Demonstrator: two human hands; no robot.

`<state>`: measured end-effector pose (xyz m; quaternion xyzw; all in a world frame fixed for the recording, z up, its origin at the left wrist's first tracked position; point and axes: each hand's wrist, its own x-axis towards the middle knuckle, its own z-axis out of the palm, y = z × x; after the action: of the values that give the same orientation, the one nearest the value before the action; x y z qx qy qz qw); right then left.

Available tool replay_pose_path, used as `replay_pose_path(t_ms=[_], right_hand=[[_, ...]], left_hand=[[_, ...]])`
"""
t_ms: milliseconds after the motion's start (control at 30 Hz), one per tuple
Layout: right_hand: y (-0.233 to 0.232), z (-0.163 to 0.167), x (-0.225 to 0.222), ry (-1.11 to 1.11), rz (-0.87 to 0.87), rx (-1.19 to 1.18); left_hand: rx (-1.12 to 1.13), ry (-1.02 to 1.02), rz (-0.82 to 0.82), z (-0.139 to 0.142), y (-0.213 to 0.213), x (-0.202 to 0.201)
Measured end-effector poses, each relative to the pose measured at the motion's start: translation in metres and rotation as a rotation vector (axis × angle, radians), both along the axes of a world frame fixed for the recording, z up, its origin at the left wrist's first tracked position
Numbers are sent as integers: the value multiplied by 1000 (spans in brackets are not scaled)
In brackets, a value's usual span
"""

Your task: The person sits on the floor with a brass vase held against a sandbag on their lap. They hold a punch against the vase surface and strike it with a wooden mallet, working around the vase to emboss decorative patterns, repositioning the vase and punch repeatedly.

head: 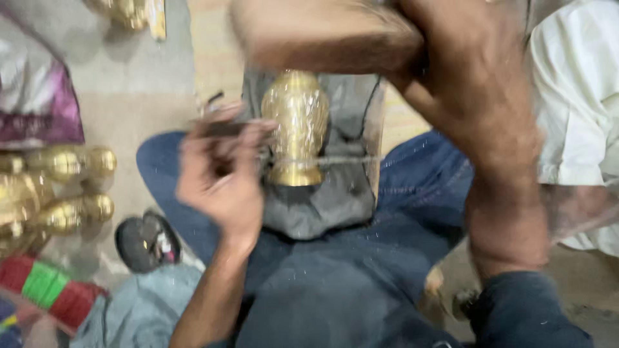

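A brass vase-shaped piece point(297, 127) rests on a grey cloth-covered block point(322, 206) between my knees. My left hand point(219, 177) pinches a thin metal tool point(225, 127) whose tip meets the left side of the brass piece. My right hand point(477, 96) is raised and grips a wooden mallet point(322, 35), blurred by motion, just above the brass piece. A thin rod point(335, 159) lies across the base of the piece.
Several finished brass pieces point(61, 190) lie at the left on the floor. A purple and white bag point(39, 96) is at the upper left, a red and green bundle point(48, 290) at the lower left, a dark sandal point(148, 241) beside my leg. Another person's white garment point(574, 96) is at right.
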<state>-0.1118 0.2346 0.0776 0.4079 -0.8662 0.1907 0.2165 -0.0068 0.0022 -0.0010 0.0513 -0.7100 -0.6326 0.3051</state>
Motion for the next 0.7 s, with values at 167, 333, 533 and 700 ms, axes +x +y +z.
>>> replay_pose_path(t_ms=[167, 333, 533, 700], right_hand=[[0, -27, -6, -150, 27, -245], [-2, -22, -14, -124, -6, -230], [-6, -18, -3, 2, -98, -128], [0, -17, 3, -228, -96, -450]], left_hand=[[-13, -77, -190, 17, -23, -7], [-434, -137, -437, 28, -19, -22], [-594, -70, -503, 42, -19, -27], [-619, -61, -519, 46, -18, -27]])
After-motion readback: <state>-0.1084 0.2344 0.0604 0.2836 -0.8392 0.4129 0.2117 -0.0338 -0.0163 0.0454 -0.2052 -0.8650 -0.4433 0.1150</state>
